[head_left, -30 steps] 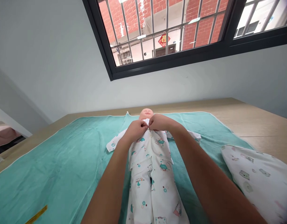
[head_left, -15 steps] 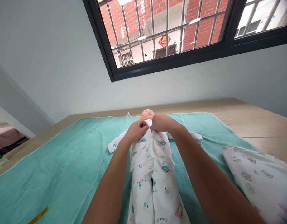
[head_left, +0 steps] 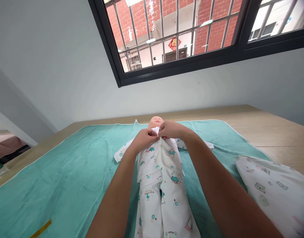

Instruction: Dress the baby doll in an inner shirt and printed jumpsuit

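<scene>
A baby doll [head_left: 155,120] lies on its back on a teal towel [head_left: 55,178], dressed in a white printed shirt [head_left: 161,155] and matching trousers [head_left: 164,208]. My left hand [head_left: 144,138] and my right hand [head_left: 170,129] meet at the doll's chest just below its chin. Both are closed, pinching the shirt's front edges together at the collar. The fingertips are partly hidden by the cloth.
The towel covers a wooden tabletop [head_left: 265,125] against a grey wall under a barred window [head_left: 181,36]. A white printed cloth bundle [head_left: 273,191] lies at the right. A yellow strip [head_left: 40,228] lies on the towel at the lower left.
My hands have pressed closer together at the shirt's collar. The view has shifted slightly. The doll has stayed in place.
</scene>
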{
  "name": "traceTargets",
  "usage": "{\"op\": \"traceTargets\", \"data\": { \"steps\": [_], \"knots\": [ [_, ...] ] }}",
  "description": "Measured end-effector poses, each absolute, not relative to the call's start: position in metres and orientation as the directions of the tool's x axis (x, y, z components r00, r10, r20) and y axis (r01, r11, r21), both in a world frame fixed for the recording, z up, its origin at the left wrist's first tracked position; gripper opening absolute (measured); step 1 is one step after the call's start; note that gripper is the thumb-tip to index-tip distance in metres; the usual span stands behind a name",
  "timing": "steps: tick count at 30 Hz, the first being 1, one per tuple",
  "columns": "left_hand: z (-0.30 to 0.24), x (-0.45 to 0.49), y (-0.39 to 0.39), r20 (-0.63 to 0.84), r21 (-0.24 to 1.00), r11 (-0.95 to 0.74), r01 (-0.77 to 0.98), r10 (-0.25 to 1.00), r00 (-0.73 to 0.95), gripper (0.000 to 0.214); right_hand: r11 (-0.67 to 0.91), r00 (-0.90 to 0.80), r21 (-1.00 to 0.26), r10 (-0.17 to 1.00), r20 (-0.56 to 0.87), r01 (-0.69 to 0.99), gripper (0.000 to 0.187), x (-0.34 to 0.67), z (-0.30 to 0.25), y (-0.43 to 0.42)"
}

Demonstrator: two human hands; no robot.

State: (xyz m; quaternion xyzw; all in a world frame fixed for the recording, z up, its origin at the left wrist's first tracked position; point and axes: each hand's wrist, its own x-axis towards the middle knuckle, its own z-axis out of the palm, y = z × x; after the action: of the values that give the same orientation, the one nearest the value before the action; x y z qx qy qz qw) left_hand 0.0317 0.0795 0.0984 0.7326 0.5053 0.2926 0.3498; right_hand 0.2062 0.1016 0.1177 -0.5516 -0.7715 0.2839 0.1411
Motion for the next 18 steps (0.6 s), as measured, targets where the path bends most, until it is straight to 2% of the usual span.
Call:
{"op": "traceTargets", "data": {
  "steps": [7, 12, 18],
  "knots": [
    [0.095, 0.032, 0.082, -0.004, 0.873, -0.115, 0.475, 0.971, 0.241, 0.018, 0.21, -0.342, -0.619, 0.934, -0.101, 0.757, 0.018, 0.206, 0.116, 0.102],
    [0.097, 0.037, 0.082, -0.004, 0.85, -0.084, 0.521, 0.986, 0.166, 0.019, 0.214, -0.32, -0.552, 0.942, -0.103, 0.806, 0.016, 0.201, 0.118, 0.101],
    [0.098, 0.037, 0.08, -0.001, 0.861, -0.09, 0.501, 0.984, 0.177, 0.018, 0.204, -0.275, -0.472, 0.958, -0.086, 0.858, 0.012, 0.196, 0.12, 0.098]
  ]
}}
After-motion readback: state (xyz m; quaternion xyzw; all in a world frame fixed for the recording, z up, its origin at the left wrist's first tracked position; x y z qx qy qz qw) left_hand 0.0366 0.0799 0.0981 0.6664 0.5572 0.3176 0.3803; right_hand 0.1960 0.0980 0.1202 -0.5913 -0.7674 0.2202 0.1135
